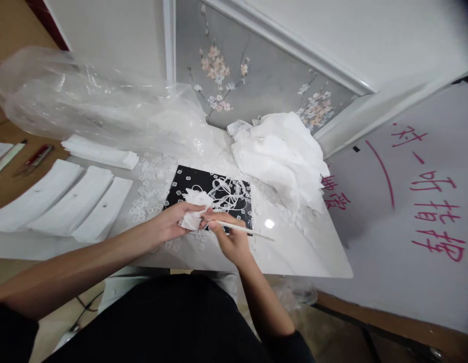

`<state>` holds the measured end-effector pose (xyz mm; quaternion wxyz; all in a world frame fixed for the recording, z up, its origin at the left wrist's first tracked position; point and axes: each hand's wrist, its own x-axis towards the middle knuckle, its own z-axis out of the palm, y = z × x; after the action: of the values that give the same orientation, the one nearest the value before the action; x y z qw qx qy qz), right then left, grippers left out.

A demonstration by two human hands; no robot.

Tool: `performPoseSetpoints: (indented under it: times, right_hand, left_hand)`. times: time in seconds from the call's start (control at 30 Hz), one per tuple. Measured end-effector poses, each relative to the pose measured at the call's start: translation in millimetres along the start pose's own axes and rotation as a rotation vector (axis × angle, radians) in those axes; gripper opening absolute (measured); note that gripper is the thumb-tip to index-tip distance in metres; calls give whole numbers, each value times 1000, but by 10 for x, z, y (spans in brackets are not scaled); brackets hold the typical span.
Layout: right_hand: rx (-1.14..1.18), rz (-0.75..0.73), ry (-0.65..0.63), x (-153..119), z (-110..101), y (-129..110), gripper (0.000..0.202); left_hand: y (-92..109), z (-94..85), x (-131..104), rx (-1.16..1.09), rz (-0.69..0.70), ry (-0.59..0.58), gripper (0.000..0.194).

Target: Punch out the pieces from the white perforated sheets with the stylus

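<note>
Behind the pale worktop (pixel 294 259) stood a flowered panel (pixel 218 75). Over a black board (pixel 198 180), the left hand (pixel 173 222) closed round a crumpled white bundle (pixel 198 199); the right hand (pixel 234 241) pinched a slim white stick (pixel 254 232) beside it. Seemingly the bundle was being worked, which called for steady left fingers.

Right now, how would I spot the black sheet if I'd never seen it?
Start at the pale table in front of the flowered panel. Near its middle, beside the big white heap, find the black sheet, a flat rectangle partly hidden by white cord, the left hand and the right hand. It's black, while the heap and cord are white.
</note>
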<state>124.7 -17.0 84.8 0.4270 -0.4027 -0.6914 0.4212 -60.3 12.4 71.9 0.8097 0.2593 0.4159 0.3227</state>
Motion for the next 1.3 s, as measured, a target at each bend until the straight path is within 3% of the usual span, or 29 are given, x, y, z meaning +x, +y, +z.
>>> performPoseSetpoints:
  times: [0.13, 0.2, 0.3, 0.4, 0.53, 0.63, 0.7, 0.77, 0.83, 0.9, 0.97, 1.1, 1.2, 1.3]
  right_hand:
    - [186, 349, 319, 51, -328, 381, 31]
    - [349, 495, 302, 79, -415, 578, 48]
    - [529, 617, 158, 98, -381, 727, 71]
    - [572, 600, 204, 124, -286, 714, 69]
    - [410, 469, 505, 200, -373, 645, 52]
    - [208, 341, 600, 247, -475, 542, 38]
    - [105, 161, 472, 285, -441, 381, 44]
    - [-29, -73, 202, 352, -310, 149, 41]
    - [-218, -278, -108, 449, -124, -91, 72]
    - [-379, -413, -348, 549, 60, -266, 93]
    - [-482, -471, -494, 619, 194, -339, 88]
    - [-587, -472, -590, 701, 257, -254, 67]
    - [-672, -477, -578, 858, 206, -109, 40]
    - [-709, -502, -608, 1098, 199, 84, 23]
  left_hand:
    - [14, -163, -20, -28, 29, 74, 23]
    - [50, -189, -55, 45, 22, 62, 24]
    - [171, -133, -156, 200, -29, -25, 27]
    - [380, -61, -302, 443, -41, -144, 28]
    - [724, -73, -515, 905, -113, -191, 19]
    - [935, -78, -628, 979, -184, -275, 14]
    - [1022, -31, -655, 971, -208, -289, 13]
    - [1064, 46, -643, 1016, -219, -277, 12]
    - [1070, 110, -611, 1112, -256, -304, 10]
    - [1056, 106, -588, 1203, -269, -325, 12]
    - [1043, 7, -600, 1205, -187, -282, 11]
    - [1010, -365, -734, 1090, 16, -87, 17]
    - [894, -606, -795, 1188, 45, 24, 25]
    - [654, -783, -706, 1333, 230, 225, 25]
